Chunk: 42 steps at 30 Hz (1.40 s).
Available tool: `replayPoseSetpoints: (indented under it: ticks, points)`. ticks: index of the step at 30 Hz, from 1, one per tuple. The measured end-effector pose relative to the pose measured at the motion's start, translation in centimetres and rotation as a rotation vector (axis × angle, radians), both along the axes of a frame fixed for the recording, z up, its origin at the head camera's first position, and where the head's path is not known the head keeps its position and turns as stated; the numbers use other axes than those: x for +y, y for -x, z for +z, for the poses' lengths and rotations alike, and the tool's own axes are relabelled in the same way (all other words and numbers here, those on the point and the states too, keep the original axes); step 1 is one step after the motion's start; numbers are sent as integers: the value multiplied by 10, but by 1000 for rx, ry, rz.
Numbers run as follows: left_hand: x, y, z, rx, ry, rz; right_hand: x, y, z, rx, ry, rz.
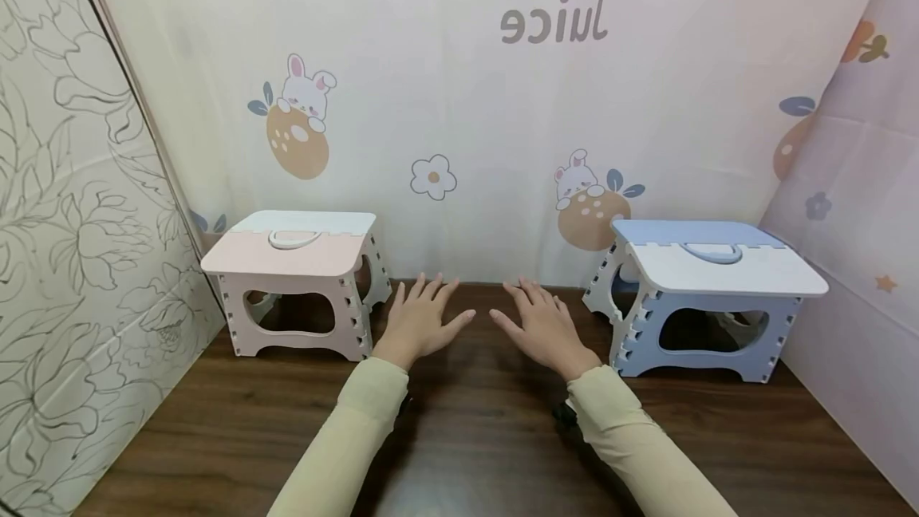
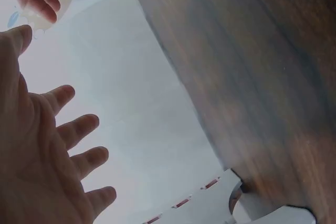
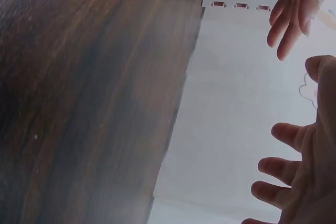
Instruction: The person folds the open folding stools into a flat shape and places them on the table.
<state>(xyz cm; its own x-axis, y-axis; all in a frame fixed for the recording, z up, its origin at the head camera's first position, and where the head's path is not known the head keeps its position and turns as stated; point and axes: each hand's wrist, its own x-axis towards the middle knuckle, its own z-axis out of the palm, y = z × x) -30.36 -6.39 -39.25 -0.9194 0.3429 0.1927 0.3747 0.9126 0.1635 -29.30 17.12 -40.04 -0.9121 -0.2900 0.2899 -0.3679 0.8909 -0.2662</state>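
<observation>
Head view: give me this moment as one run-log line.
left grip: fingers spread, holding nothing | right grip: fingers spread, holding nothing | pink stool: upright, person's left | blue stool: upright, person's right | tabletop: under both stools

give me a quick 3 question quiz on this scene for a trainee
1. Which hand is nearer the blue-and-white stool?
a) left hand
b) right hand
2. True or false: the left hand grips the pink-and-white stool.
3. Fill in: the mirrored printed word on the backdrop is ____.

Key:
1. b
2. False; the left hand holds nothing, its fingers spread.
3. Juice
</observation>
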Motion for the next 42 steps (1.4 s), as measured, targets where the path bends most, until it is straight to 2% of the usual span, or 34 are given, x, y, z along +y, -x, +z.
replayPoseSetpoints:
  ticks: [5,14,27,33,42]
  points:
    - [-2,-3,6,12,1,-14,-1,-1,0,15,22,19]
    - [-6,-6,11,76,-37,-34,-6,-1,4,47,61,49]
    - [-15,-11,19,107,-40,-34,-17,-4,11,62,119,93]
    - [-21,-15,25,201,-86,-66,-24,-5,15,65,187,125]
    - [-33,-19,32,435,-163,-107,-33,-10,22,33,274,155]
